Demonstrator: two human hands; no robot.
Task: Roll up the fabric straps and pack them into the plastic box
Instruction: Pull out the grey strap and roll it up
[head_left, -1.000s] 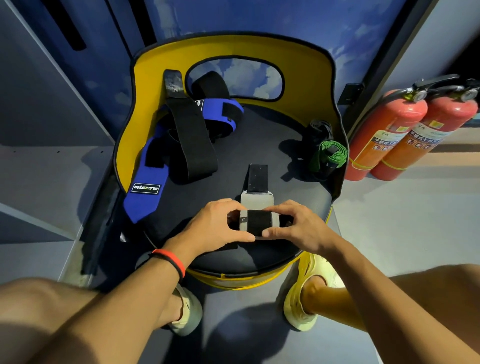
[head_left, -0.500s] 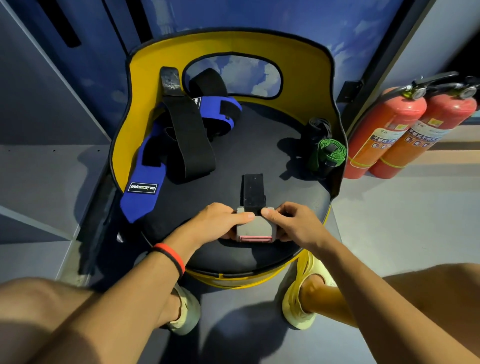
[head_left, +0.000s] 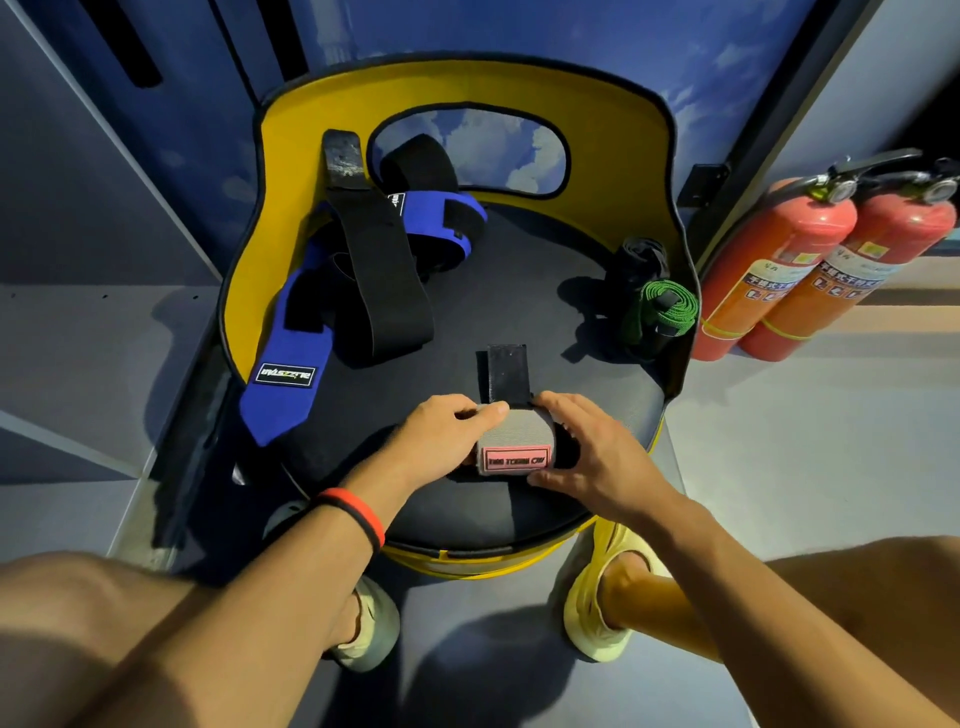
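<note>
Your left hand and right hand are curling round the rolled grey fabric strap, axis crosswise; its flat black tail is lying ahead.

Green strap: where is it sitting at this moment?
In the head view, the green strap lies at the right edge of the seat, beside a black roll, with the fire extinguishers just beyond.

Dim bluish interior; hard light from right, crisp shadows thrown left across seat; wide-angle edges bowed.
</note>
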